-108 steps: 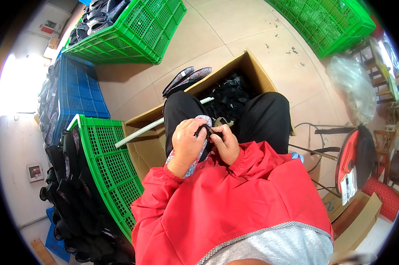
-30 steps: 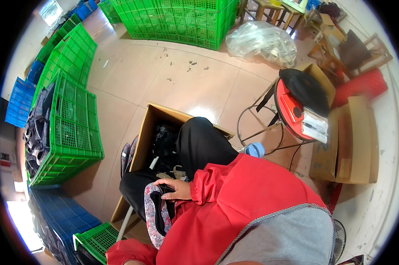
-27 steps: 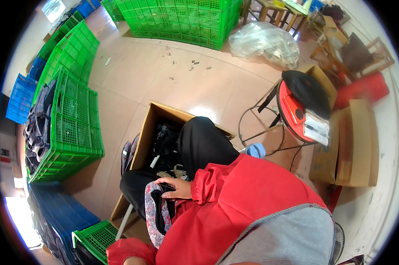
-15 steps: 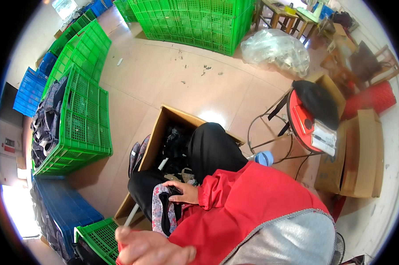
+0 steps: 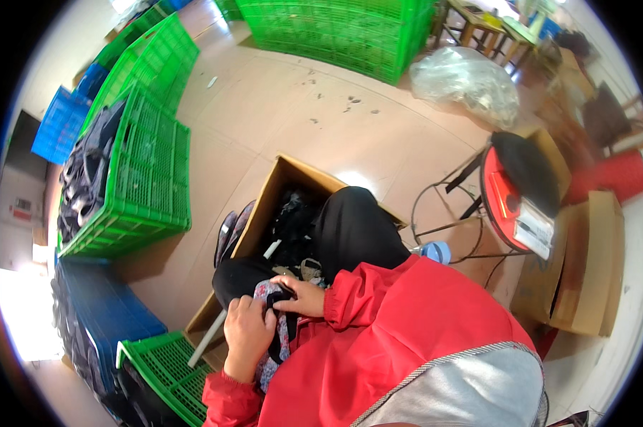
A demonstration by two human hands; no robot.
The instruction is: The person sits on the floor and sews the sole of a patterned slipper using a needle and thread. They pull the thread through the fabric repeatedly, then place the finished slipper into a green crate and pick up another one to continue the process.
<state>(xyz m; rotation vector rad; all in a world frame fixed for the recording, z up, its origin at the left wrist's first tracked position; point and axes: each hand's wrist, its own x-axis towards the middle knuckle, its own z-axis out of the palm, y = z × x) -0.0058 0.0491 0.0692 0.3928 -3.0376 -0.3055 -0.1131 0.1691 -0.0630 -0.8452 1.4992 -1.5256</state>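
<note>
A floral fabric piece with black lining (image 5: pixel 284 341), looking like a shoe upper, lies on my lap between both hands. My left hand (image 5: pixel 249 331) is closed on its left edge, fingers bent over the fabric. At its top right, my right hand (image 5: pixel 301 297) pinches the black lining with thumb and fingers. Part of the piece is hidden under my fingers. Between my knees stands a cardboard box (image 5: pixel 256 217) with dark scraps inside. A white rod (image 5: pixel 209 338) slants beside my left leg. Similar patterned pieces (image 5: pixel 232 231) rest against the box's left side.
Green crates (image 5: pixel 154 171) stand at the left, one filled with dark pieces; more green crates (image 5: pixel 336 32) are at the back. A blue crate (image 5: pixel 112 302) and another green crate (image 5: pixel 151 356) sit near my left. A red-topped stool (image 5: pixel 499 203), clear bag (image 5: pixel 467 82) and carton (image 5: pixel 585 263) are right.
My left hand has come down from the near edge, away from the camera, onto the floral piece. My right hand stays on it. The whole view has shifted slightly.
</note>
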